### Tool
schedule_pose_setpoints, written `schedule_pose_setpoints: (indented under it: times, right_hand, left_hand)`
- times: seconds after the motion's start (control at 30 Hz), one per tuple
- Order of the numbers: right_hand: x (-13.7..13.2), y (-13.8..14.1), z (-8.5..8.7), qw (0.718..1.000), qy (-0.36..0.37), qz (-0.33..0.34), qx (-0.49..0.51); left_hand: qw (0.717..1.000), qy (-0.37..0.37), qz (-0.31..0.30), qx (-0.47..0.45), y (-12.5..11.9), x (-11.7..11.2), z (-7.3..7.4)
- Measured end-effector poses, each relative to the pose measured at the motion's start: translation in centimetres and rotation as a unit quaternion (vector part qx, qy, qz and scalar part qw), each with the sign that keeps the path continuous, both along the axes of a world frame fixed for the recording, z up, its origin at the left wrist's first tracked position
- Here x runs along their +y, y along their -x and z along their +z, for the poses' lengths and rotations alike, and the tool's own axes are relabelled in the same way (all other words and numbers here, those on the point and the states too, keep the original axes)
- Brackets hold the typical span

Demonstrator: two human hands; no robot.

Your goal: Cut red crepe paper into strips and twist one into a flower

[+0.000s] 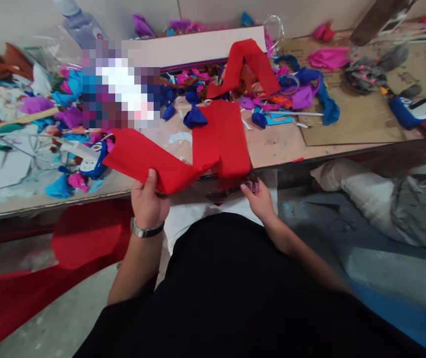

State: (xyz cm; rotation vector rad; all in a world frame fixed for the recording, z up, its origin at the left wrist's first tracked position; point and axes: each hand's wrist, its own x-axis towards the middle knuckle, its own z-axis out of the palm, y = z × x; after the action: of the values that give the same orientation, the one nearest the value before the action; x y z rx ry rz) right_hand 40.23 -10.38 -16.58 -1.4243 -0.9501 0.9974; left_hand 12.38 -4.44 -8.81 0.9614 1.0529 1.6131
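Observation:
My left hand, with a watch on its wrist, is closed on a wide red crepe-like strip, thumb on top. The strip runs right and meets a folded red length that lies on the table and hangs over its front edge. At that hanging part, my right hand is closed around a small dark metal tool; blur and the fingers hide most of it. A bent red strip lies farther back on the scraps. Beside the folded length sits a dark blue crumpled piece.
Coloured scraps cover the back of the table. Glue guns with blue and white bodies lie left and right. A clear bottle stands at back left, cardboard at right. A red stool is below left.

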Motion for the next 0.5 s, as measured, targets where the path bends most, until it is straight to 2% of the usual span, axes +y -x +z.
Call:
schedule_pose_setpoints:
  times: [0.2, 0.33, 0.5]
  right_hand:
    - [0.3, 0.5, 0.2, 0.999, -0.005, 0.001, 0.033]
    - [0.4, 0.7, 0.5, 0.995, 0.018, 0.030, 0.091]
    - [-0.2, 1.4, 0.8, 0.985, 0.065, 0.074, 0.144]
  left_hand:
    - [0.999, 0.038, -0.022, -0.033, 1.0, 0.2, 0.3]
    - [0.999, 0.046, -0.016, -0.023, 2.1, 0.4, -0.8]
    - [0.999, 0.020, -0.022, 0.034, 3.7, 0.7, -2.7]
